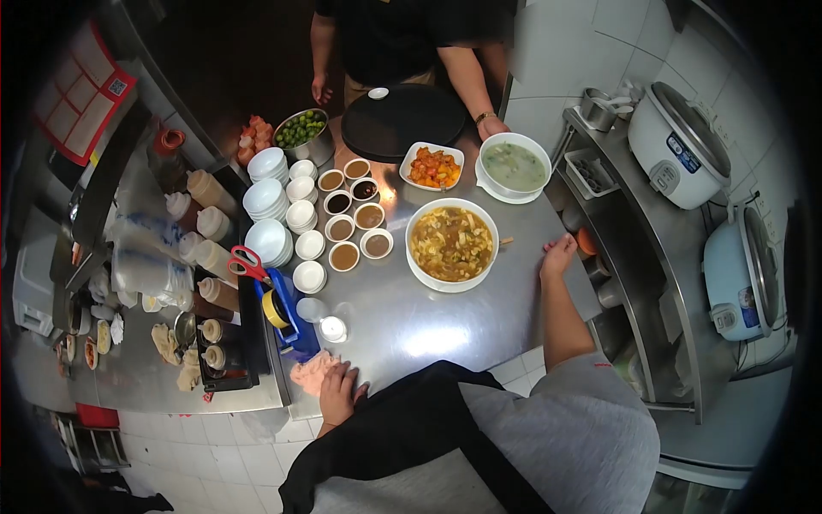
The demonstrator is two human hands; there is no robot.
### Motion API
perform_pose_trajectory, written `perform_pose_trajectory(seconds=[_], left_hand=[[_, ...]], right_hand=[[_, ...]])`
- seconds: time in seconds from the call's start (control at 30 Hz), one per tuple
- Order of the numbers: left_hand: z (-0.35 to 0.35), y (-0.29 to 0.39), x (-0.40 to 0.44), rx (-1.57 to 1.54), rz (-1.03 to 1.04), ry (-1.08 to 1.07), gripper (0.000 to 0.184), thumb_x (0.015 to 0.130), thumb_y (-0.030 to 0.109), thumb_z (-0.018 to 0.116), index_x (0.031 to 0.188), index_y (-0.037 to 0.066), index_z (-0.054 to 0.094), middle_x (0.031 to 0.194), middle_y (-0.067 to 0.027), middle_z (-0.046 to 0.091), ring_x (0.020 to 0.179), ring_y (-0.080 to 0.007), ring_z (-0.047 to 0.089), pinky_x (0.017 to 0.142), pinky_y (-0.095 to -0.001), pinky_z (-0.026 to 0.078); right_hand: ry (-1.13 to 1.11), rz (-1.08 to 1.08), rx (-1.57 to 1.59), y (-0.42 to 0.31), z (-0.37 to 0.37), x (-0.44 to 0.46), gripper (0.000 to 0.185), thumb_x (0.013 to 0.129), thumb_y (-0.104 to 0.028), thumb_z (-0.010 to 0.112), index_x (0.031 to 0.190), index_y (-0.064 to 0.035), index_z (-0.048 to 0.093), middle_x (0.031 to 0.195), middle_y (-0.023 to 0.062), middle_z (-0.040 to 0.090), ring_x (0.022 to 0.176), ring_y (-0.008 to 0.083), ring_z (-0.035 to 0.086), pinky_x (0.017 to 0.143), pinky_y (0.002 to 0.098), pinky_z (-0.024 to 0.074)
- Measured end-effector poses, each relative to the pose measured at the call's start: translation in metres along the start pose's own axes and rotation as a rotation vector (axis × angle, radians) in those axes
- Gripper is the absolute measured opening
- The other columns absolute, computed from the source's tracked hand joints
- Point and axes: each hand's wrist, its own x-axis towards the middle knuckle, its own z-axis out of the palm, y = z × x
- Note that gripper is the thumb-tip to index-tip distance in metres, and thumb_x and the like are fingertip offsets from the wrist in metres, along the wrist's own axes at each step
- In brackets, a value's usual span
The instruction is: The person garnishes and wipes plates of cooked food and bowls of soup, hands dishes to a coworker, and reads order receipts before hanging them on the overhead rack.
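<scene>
My left hand (337, 392) lies flat at the table's near edge, its fingers resting on a crumpled pink cloth (315, 372). Off to the right, my right hand (558, 255) hovers by the table's right edge, fingers loosely apart and holding nothing. Nearest to it on the table is a large white bowl of brown soup (452, 240) with pale and yellow bits, standing on a white plate. Beyond that, a co-worker's hand (491, 127) touches or nearly touches a bowl of pale green soup (515, 163) on a plate. A square dish of red-orange food (432, 166) sits beside it.
Left of the bowls stand several sauce cups (344, 256), stacked white bowls (266, 200) and a pot of green limes (301, 130). A blue tape dispenser (297, 321) and red scissors (247, 262) are nearer me. A round black tray (402, 124) lies opposite; rice cookers (676, 176) line the right shelf.
</scene>
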Motion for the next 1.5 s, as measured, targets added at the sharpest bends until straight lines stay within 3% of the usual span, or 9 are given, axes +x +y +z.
perform_pose_trajectory(seconds=[0.17, 0.27, 0.47, 0.73, 0.83, 1.17, 1.2, 1.43, 1.5], left_hand=[[-0.001, -0.001, 0.0, -0.004, 0.002, 0.0, 0.039, 0.071, 0.023, 0.071, 0.104, 0.007, 0.058, 0.116, -0.011, 0.053, 0.11, -0.0323, 0.049, 0.092, -0.0412, 0.04], [0.0, -0.001, 0.001, 0.004, 0.003, -0.001, 0.039, 0.071, 0.024, 0.071, 0.104, 0.008, 0.058, 0.115, -0.0109, 0.053, 0.11, -0.0321, 0.049, 0.092, -0.0409, 0.041], [-0.002, 0.0, 0.002, 0.012, 0.008, -0.003, 0.039, 0.072, 0.024, 0.071, 0.105, 0.008, 0.058, 0.115, -0.0108, 0.053, 0.11, -0.0319, 0.049, 0.092, -0.0407, 0.041], [0.003, -0.009, 0.0, 0.021, 0.017, -0.003, 0.04, 0.07, 0.026, 0.072, 0.103, 0.008, 0.059, 0.115, -0.0103, 0.054, 0.109, -0.0317, 0.05, 0.093, -0.0405, 0.041], [-0.002, -0.005, 0.002, 0.027, 0.027, 0.022, 0.038, 0.069, 0.026, 0.072, 0.1, 0.008, 0.06, 0.113, -0.0095, 0.055, 0.108, -0.0302, 0.051, 0.093, -0.0394, 0.041], [-0.005, -0.012, -0.001, 0.07, 0.057, -0.001, 0.037, 0.074, 0.031, 0.068, 0.103, 0.008, 0.059, 0.112, -0.0086, 0.055, 0.108, -0.0273, 0.051, 0.091, -0.0361, 0.042], [-0.005, -0.014, -0.002, 0.085, 0.062, -0.014, 0.037, 0.075, 0.032, 0.067, 0.103, 0.008, 0.059, 0.112, -0.0086, 0.055, 0.109, -0.027, 0.05, 0.091, -0.0359, 0.041], [-0.006, -0.014, -0.003, 0.069, 0.052, -0.007, 0.036, 0.077, 0.032, 0.066, 0.103, 0.009, 0.06, 0.112, -0.0085, 0.055, 0.11, -0.0272, 0.05, 0.092, -0.0358, 0.041], [-0.007, -0.014, -0.003, 0.068, 0.048, -0.008, 0.036, 0.077, 0.033, 0.066, 0.103, 0.009, 0.06, 0.113, -0.0084, 0.055, 0.11, -0.0274, 0.05, 0.092, -0.036, 0.041]], right_hand=[[0.015, -0.029, -0.079, -0.005, 0.023, 0.008, 0.031, 0.094, -0.026, 0.046, 0.115, -0.0031, 0.048, 0.094, 0.0077, 0.053, 0.072, 0.0137, 0.053, 0.058, 0.0284, 0.0492], [-0.179, 0.111, 0.04, -0.006, 0.028, 0.013, 0.029, 0.091, -0.015, 0.048, 0.117, -0.0019, 0.047, 0.085, 0.007, 0.055, 0.068, 0.014, 0.054, 0.059, 0.0278, 0.0504], [-0.288, 0.283, -0.054, -0.032, 0.057, 0.007, 0.038, 0.084, -0.001, 0.053, 0.12, 0.0048, 0.041, 0.085, 0.0123, 0.059, 0.062, 0.0178, 0.061, 0.055, 0.0261, 0.0532], [-0.419, 0.324, -0.082, 0.011, 0.101, 0.043, 0.019, 0.084, -0.002, 0.055, 0.103, 0.003, 0.054, 0.079, 0.0114, 0.061, 0.06, 0.0182, 0.061, 0.051, 0.0276, 0.0528], [-0.366, 0.297, -0.009, 0.007, 0.108, 0.037, 0.013, 0.085, -0.006, 0.056, 0.094, 0.0039, 0.055, 0.08, 0.0105, 0.061, 0.06, 0.0172, 0.061, 0.048, 0.0287, 0.0524], [-0.244, 0.419, -0.064, -0.003, 0.115, 0.038, 0.016, 0.085, 0.002, 0.051, 0.101, 0.0014, 0.054, 0.091, 0.0124, 0.06, 0.065, 0.0197, 0.06, 0.045, 0.0298, 0.0506], [-0.322, 0.419, 0.015, -0.004, 0.113, 0.038, 0.017, 0.083, 0.006, 0.052, 0.098, -0.0001, 0.047, 0.08, 0.0117, 0.058, 0.057, 0.0176, 0.059, 0.041, 0.0255, 0.0484], [-0.285, 0.407, -0.023, -0.006, 0.111, 0.034, 0.014, 0.083, 0.005, 0.052, 0.095, -0.0001, 0.046, 0.081, 0.0115, 0.059, 0.055, 0.0182, 0.06, 0.042, 0.0261, 0.0504], [-0.279, 0.404, -0.04, -0.006, 0.109, 0.033, 0.015, 0.082, 0.004, 0.053, 0.096, 0.0007, 0.049, 0.082, 0.0116, 0.06, 0.06, 0.0199, 0.061, 0.047, 0.0279, 0.0533]])
